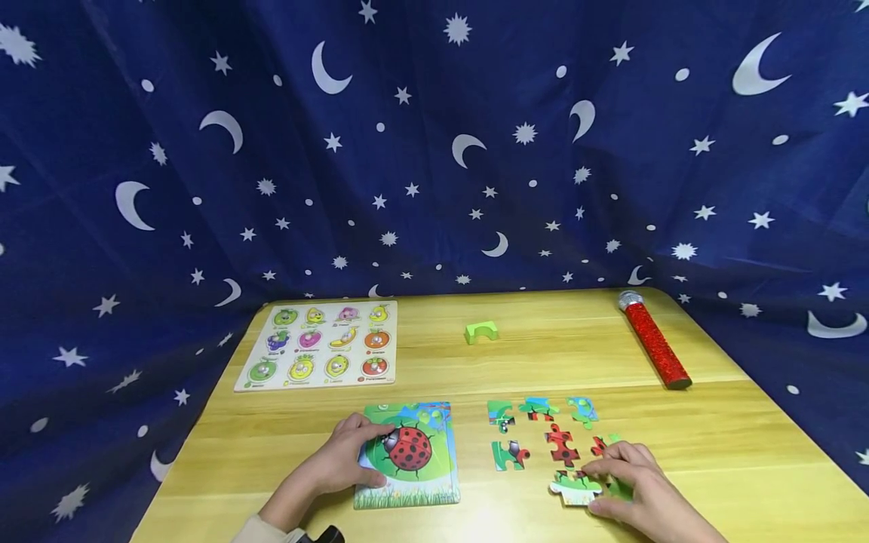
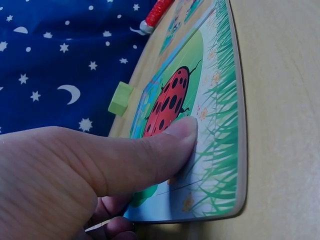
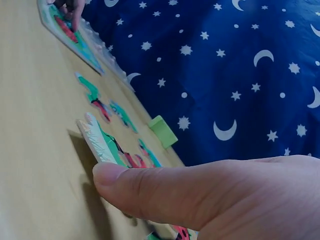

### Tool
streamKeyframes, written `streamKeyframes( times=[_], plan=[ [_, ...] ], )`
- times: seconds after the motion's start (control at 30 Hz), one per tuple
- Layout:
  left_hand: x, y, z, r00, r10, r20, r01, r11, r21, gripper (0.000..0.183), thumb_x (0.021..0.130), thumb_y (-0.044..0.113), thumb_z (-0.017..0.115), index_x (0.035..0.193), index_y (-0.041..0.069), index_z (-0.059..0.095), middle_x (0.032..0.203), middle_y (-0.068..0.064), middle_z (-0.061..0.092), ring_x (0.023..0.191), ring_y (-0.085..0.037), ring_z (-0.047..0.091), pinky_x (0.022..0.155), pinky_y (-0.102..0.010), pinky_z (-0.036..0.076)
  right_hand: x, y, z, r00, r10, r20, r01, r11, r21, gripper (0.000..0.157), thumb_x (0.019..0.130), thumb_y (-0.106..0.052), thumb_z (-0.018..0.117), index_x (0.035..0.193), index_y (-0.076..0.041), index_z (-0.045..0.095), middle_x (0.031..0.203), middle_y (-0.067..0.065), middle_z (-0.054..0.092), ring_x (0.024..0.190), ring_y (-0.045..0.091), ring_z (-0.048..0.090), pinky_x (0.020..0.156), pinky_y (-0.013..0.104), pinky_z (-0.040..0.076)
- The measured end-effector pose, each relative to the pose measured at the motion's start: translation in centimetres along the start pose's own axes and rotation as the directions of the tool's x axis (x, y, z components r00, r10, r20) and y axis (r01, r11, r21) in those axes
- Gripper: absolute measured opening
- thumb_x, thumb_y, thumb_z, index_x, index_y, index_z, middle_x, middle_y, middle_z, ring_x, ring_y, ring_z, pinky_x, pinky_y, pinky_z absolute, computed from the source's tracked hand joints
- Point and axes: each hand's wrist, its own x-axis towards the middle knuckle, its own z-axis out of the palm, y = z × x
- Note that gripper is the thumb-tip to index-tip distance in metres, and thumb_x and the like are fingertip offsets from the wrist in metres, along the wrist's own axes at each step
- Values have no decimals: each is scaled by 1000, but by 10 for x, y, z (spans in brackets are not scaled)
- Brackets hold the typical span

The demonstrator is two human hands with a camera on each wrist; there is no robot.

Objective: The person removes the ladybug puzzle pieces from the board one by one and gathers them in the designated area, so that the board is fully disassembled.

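My left hand (image 1: 346, 456) rests on a square ladybug puzzle board (image 1: 434, 471), its thumb and index finger on the printed face. In the left wrist view the thumb (image 2: 170, 145) lies beside the red ladybug, and other fingertips show at the board's edge. Between thumb and fingers, my right hand (image 1: 634, 479) pinches a puzzle piece (image 1: 577, 492) with white, green and grass print. The right wrist view shows this piece (image 3: 97, 140) tilted on edge, its shadow on the table. A green piece (image 1: 619, 489) is partly hidden under the right hand.
Several loose puzzle pieces, among them a red one (image 1: 562, 445) and a corner one (image 1: 501, 415), lie between the hands. A fruit peg board (image 1: 315, 347) lies back left, a green arch block (image 1: 481, 331) back centre, a red glittery microphone (image 1: 655, 343) back right. A starry curtain (image 1: 434, 151) hangs behind.
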Motion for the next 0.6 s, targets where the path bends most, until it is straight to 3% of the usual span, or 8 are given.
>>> streamKeyframes(
  times=[0.33,0.6],
  plan=[
    [1,-3,1,1000,-2,1,2,1000,0,78,66,26,90,136,10,59,105,-2,44,102,-20,37,93,-41,38,-4,4,-1,996,15,92,-16,1000,8,35,72,-41,84,104,-35,71,102,-15,52,97,-7,31,72,24,40],
    [2,-3,2,1000,-6,5,7,1000,-8,77,66,26,90,136,10,59,104,-2,43,101,-20,36,92,-41,38,-6,7,2,997,16,79,-16,1000,-4,37,72,-41,84,106,-31,72,102,-15,51,95,-7,31,72,23,40]
  ],
)
